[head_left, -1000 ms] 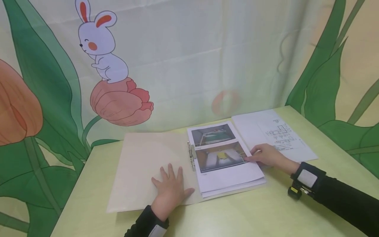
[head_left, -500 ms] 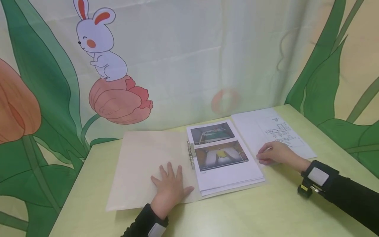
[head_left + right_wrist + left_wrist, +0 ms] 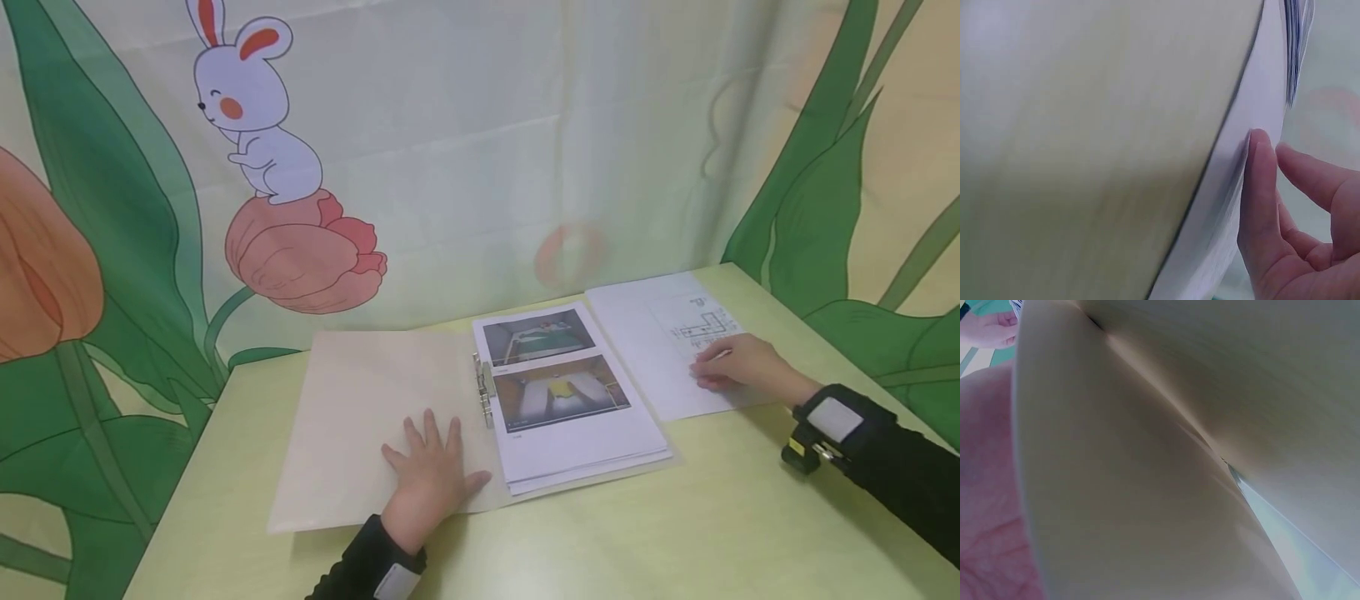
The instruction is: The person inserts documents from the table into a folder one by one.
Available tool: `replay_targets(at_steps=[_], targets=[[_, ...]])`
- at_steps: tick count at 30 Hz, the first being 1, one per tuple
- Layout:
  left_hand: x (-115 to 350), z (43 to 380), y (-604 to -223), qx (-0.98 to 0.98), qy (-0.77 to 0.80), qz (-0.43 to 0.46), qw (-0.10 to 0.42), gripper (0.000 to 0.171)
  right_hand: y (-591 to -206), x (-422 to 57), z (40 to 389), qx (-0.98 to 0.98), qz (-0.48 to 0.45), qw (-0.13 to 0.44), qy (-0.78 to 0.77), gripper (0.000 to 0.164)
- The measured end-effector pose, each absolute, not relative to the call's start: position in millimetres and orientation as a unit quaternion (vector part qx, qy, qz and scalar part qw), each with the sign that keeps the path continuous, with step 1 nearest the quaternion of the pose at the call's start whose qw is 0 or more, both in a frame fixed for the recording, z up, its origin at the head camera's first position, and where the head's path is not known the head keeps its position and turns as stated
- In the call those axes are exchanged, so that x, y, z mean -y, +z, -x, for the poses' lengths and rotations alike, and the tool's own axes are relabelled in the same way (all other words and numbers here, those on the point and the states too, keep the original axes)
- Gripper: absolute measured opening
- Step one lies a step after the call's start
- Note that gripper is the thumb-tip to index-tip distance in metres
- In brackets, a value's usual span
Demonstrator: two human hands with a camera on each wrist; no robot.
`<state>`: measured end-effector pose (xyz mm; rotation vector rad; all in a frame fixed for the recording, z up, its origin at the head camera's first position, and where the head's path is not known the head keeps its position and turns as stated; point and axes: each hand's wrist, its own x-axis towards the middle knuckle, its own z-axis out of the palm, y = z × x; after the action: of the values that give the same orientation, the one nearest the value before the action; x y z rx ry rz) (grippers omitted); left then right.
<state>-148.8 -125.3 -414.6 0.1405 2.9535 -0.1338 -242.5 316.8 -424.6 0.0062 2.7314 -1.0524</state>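
My left hand (image 3: 433, 483) rests with spread fingers on the left cover of an opened beige file folder (image 3: 375, 392). A metal binder clip (image 3: 483, 392) runs along the folder's fold. To its right lies a stack of printed pages (image 3: 585, 442), its top sheet showing two photos. In the right wrist view my right hand's fingertips (image 3: 1260, 140) are at loose white sheets (image 3: 1244, 119); a gap shows between thumb and forefinger. The head view has that right hand (image 3: 746, 367) over the printed drawing on those sheets, hiding part of it.
A pale yellow-green table (image 3: 570, 542) carries everything. Behind it hangs a curtain (image 3: 465, 167) printed with a rabbit and tulips. The folder's left cover stands slightly off the table at its front edge. Loose sheets partly lie beside the folder's right edge.
My right hand has left the right edge of the photo pages and moved right, over the loose sheets. The left hand stays in place on the cover.
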Motion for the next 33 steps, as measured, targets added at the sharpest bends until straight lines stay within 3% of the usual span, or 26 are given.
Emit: replay_targets(at_steps=[17,33], targets=[[125,147,-417,-0.993,-0.055,-0.053,0.090,0.088,-437,-401,252,-0.941,-0.065,0.062,-0.326,0.056],[125,147,-418,-0.993,-0.045,-0.050,0.094,0.088,-433,-414,247,-0.942,-0.110,0.076,-0.306,0.068]])
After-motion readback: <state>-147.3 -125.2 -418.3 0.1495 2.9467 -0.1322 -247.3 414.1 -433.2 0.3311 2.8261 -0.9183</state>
